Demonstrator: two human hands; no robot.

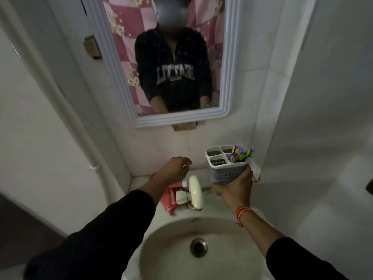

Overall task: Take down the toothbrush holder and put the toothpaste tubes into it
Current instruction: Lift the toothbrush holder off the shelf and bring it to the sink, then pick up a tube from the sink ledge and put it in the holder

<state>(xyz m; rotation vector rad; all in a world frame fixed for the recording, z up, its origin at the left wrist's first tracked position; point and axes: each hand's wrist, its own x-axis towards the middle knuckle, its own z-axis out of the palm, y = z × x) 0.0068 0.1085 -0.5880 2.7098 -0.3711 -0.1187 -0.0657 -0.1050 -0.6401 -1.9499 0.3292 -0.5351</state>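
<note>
— White-tiled bathroom, over the sink (161, 235): what's held?
— Right hand (235, 185) grips the toothbrush holder (225, 167), toothbrushes (241, 155) in one compartment. Left hand (175, 167) hovers loosely curled, empty, above red toothpaste tubes (169, 199) beside the tap (195, 190).

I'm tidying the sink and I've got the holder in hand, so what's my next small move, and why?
Probably lower your left hand onto the red toothpaste tubes beside the tap: your right hand already holds the toothbrush holder, and three of its compartments look empty.
</note>
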